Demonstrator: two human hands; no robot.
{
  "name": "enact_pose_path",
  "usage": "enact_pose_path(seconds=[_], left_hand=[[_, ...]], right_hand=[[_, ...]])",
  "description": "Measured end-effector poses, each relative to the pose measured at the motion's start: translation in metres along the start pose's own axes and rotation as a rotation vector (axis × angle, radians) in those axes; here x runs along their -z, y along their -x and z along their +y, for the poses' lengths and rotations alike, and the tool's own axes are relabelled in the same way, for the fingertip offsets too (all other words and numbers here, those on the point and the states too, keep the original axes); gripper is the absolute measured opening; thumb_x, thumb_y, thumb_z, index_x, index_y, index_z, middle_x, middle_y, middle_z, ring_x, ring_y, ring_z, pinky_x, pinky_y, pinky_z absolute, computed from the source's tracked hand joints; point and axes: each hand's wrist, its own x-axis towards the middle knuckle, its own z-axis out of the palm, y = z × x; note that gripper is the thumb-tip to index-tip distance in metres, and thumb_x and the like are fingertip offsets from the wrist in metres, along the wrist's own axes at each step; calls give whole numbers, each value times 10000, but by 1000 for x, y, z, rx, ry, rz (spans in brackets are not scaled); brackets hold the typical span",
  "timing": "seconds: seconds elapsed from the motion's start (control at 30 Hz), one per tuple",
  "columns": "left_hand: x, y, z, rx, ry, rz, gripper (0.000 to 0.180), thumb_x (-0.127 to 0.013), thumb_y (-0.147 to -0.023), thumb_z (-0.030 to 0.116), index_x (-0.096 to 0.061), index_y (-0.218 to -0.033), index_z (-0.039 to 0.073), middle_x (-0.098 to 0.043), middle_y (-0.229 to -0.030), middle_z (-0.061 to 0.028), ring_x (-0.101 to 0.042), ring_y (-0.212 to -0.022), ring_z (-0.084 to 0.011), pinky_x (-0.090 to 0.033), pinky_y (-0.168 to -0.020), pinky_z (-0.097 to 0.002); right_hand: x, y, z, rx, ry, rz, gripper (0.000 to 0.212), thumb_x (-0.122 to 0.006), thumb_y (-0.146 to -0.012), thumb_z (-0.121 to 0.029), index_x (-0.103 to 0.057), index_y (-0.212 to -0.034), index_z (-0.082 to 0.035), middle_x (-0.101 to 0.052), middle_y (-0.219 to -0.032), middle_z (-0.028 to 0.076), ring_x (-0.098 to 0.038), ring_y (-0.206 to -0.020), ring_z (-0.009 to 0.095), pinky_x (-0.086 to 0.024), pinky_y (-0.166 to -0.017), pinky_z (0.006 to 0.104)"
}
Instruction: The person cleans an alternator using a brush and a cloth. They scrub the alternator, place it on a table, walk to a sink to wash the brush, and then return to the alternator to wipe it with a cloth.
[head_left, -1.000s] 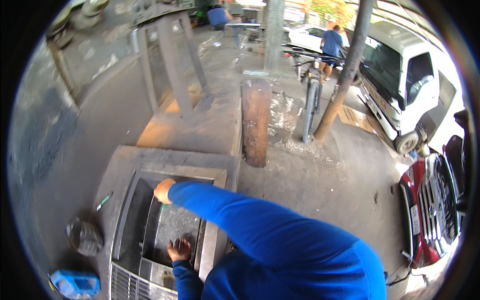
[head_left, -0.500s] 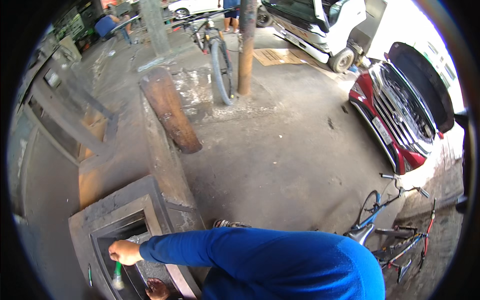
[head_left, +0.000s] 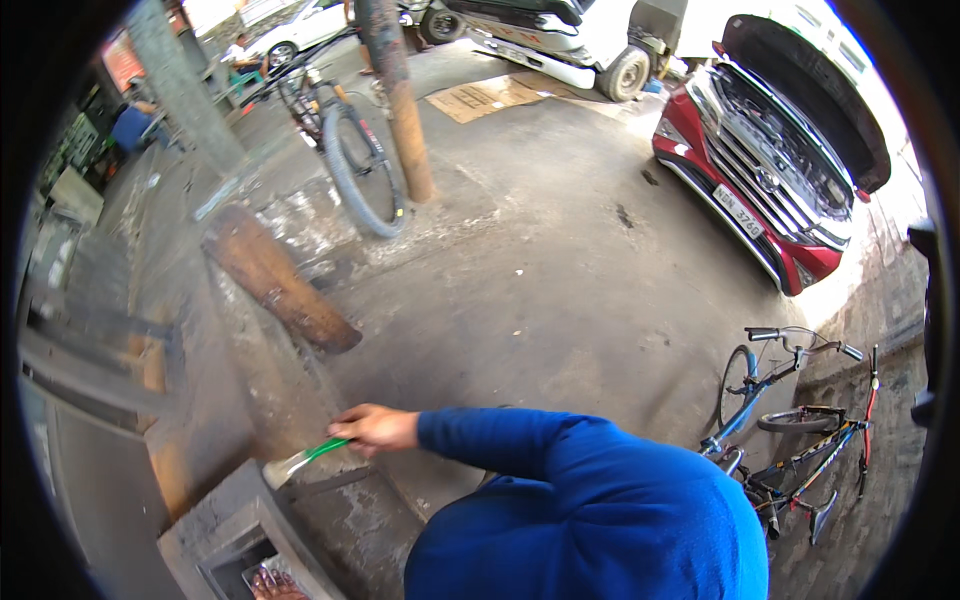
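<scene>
My right hand [head_left: 375, 428], at the end of a blue sleeve, grips the green handle of a paintbrush [head_left: 322, 449]. The brush's pale bristles point left, close over the corner of a grey framed box [head_left: 228, 527] with a recessed opening. Inside that opening, at the lower edge of the view, my left hand [head_left: 275, 583] lies with fingers spread on a light grey piece. Dark smudges cover its fingers. The wrist and left forearm are out of sight, and most of the grey piece is hidden.
A worn wooden plank [head_left: 280, 280] leans on the concrete ledge beyond the box. One bicycle [head_left: 355, 165] stands by a rusty post [head_left: 398, 110]; more bicycles [head_left: 790, 420] are at the right. A red car [head_left: 745, 190] has its hood raised. A person [head_left: 135, 125] is far left.
My right hand has lifted the paintbrush out of the box opening and moved it up and right. The view has turned right, so the box sits lower. My left hand stays in the opening.
</scene>
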Motion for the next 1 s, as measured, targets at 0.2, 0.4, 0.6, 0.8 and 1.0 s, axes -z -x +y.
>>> enact_pose_path(seconds=[0.2,0.4,0.6,0.8,1.0], left_hand=[[-160,-26,-129,205,-540,-222,348,-622,-907,394,-594,-1154,150,-625,-1088,-21,-597,-940,-180,-463,-801,-371],[-307,-64,-279,270,-1162,-637,296,-633,-920,280,-597,-1108,54,-631,-868,-41,-608,-642,-158,-480,-490,-330],[-409,-57,-410,767,-1306,-677,289,-625,-930,294,-615,-1078,46,-635,-888,-81,-628,-635,-212,-524,-510,-393],[-553,-58,-504,567,-1732,-1253,278,-626,-935,303,-631,-947,26,-637,-773,-103,-607,-559,-233,-489,-474,-387],[-802,-43,-595,674,-1380,-1053,270,-602,-933,261,-545,-756,65,-558,-591,-82,-547,-467,-239,-396,-402,-388]], right_hand=[[247,193,-20,-228,-214,418,258,-631,-991,-363,-624,-1045,-111,-542,-755,-20,-431,-568,82,-353,-503,257],[384,319,-6,-148,-263,1055,212,-636,-967,-274,-641,-893,-75,-637,-745,33,-519,-549,121,-403,-473,302],[453,392,79,-187,424,1282,158,-649,-800,-147,-683,-823,7,-634,-644,103,-608,-541,203,-470,-494,359],[445,428,139,-904,420,1283,268,-587,-764,-149,-706,-913,39,-705,-801,241,-712,-787,349,-542,-718,437],[488,443,57,-967,-153,1584,370,-645,-873,-310,-720,-935,47,-727,-807,186,-725,-772,276,-560,-732,369]])
